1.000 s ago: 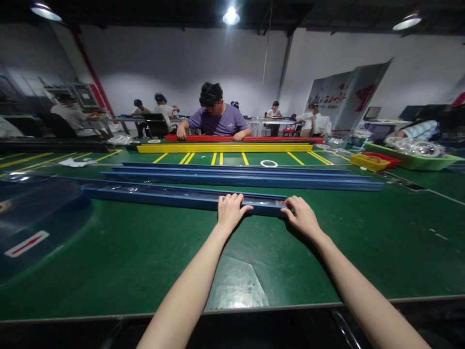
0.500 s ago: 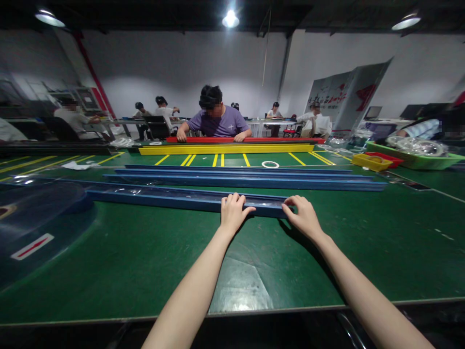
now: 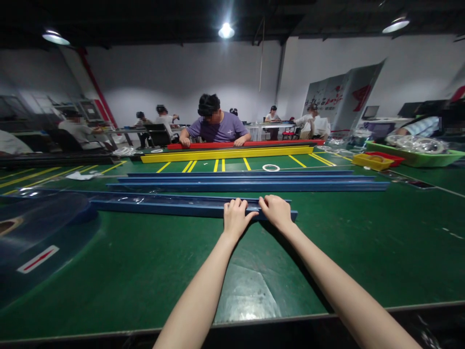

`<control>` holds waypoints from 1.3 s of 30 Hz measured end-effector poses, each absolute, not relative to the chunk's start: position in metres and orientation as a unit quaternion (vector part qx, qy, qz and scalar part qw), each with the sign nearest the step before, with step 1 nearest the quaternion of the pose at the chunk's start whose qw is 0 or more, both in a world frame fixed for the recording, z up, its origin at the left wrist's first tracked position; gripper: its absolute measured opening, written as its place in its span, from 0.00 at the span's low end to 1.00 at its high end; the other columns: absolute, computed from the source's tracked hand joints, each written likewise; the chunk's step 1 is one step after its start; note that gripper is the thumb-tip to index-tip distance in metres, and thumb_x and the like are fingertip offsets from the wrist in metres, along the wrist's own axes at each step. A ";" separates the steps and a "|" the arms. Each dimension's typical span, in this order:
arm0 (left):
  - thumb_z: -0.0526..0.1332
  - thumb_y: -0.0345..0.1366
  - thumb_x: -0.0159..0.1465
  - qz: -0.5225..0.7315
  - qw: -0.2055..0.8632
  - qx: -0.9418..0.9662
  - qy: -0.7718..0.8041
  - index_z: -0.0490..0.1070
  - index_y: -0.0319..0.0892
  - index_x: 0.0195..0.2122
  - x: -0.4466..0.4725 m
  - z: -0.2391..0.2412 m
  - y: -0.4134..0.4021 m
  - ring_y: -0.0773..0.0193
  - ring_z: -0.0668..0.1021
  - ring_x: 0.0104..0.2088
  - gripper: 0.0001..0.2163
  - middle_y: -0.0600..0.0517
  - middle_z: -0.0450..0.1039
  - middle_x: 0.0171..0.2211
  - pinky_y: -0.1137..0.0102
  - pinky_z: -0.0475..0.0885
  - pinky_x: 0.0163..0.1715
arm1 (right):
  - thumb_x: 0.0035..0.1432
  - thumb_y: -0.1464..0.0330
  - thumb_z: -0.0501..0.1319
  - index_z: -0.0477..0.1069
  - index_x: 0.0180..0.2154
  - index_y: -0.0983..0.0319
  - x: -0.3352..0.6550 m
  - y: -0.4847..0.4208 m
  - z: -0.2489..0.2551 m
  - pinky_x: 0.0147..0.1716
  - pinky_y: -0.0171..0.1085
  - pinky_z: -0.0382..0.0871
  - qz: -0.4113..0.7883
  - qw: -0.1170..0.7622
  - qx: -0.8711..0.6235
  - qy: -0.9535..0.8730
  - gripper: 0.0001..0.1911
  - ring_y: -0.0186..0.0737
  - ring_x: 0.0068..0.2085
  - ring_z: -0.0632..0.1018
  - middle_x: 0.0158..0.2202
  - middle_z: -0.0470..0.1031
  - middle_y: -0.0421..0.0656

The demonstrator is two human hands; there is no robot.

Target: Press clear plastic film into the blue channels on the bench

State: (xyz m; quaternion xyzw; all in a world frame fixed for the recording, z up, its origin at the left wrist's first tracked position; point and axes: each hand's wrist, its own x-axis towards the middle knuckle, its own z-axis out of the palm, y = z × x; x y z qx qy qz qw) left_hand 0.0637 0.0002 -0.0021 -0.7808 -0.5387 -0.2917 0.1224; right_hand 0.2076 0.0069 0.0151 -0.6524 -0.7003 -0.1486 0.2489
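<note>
A long blue channel strip (image 3: pixel 174 210) lies on the green table, with glossy clear film (image 3: pixel 136 199) along its inside. My left hand (image 3: pixel 236 218) grips the channel near its right end, fingers over the top and thumb toward the near wall. Close beside it, my right hand (image 3: pixel 276 211) is closed, its fingertips bent down at the channel; what they pinch is hidden. The channel's right end (image 3: pixel 294 216) sticks out past my right hand. At the left, a large roll of clear bluish film (image 3: pixel 47 228) with a red-marked label (image 3: pixel 38 259) overlaps the channel's line.
More blue channels (image 3: pixel 250 186) lie just beyond. Further back are a white ring (image 3: pixel 271 167), a yellow strip (image 3: pixel 225 153) and a red strip (image 3: pixel 207 145), held by a co-worker (image 3: pixel 221 126). A yellow tray (image 3: pixel 372 162) and a green basin (image 3: pixel 417 154) stand at the right.
My right hand has moved left along the channel, from its right end to close beside my left hand. My left hand stays at about the same place on the channel.
</note>
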 end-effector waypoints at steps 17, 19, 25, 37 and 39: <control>0.58 0.49 0.56 -0.299 0.108 -0.793 -0.521 0.65 0.43 0.33 0.058 -0.002 -0.001 0.61 0.68 0.38 0.14 0.51 0.68 0.34 0.67 0.59 0.37 | 0.57 0.65 0.46 0.71 0.22 0.63 0.211 0.014 0.003 0.21 0.34 0.46 -0.213 0.250 -0.643 -0.692 0.20 0.31 0.24 0.70 0.26 0.73 0.44; 0.58 0.48 0.56 -0.297 0.115 -0.792 -0.520 0.66 0.43 0.34 0.056 -0.001 -0.001 0.61 0.68 0.38 0.14 0.51 0.69 0.35 0.67 0.59 0.38 | 0.56 0.65 0.46 0.71 0.22 0.63 0.212 0.014 0.003 0.21 0.34 0.45 -0.219 0.257 -0.641 -0.689 0.20 0.31 0.23 0.69 0.25 0.73 0.43; 0.58 0.50 0.55 -0.291 0.127 -0.786 -0.530 0.66 0.44 0.37 0.047 0.001 0.000 0.59 0.68 0.39 0.15 0.51 0.70 0.37 0.65 0.58 0.41 | 0.56 0.65 0.46 0.70 0.18 0.64 0.233 0.014 -0.001 0.21 0.33 0.46 -0.243 0.287 -0.625 -0.684 0.21 0.29 0.21 0.66 0.21 0.71 0.43; 0.55 0.49 0.58 -0.246 0.137 -0.816 -0.505 0.69 0.42 0.35 0.049 -0.004 0.002 0.59 0.69 0.39 0.15 0.49 0.72 0.35 0.64 0.56 0.41 | 0.53 0.62 0.47 0.70 0.18 0.63 0.284 0.005 0.002 0.23 0.33 0.50 -0.200 0.292 -0.717 -0.601 0.21 0.34 0.22 0.68 0.22 0.73 0.45; 0.55 0.49 0.58 -0.243 0.138 -0.815 -0.509 0.69 0.42 0.35 0.050 -0.003 0.002 0.59 0.69 0.38 0.16 0.49 0.73 0.35 0.64 0.57 0.40 | 0.53 0.62 0.47 0.71 0.19 0.63 0.283 0.005 0.004 0.23 0.33 0.50 -0.190 0.283 -0.725 -0.598 0.21 0.35 0.23 0.69 0.23 0.74 0.46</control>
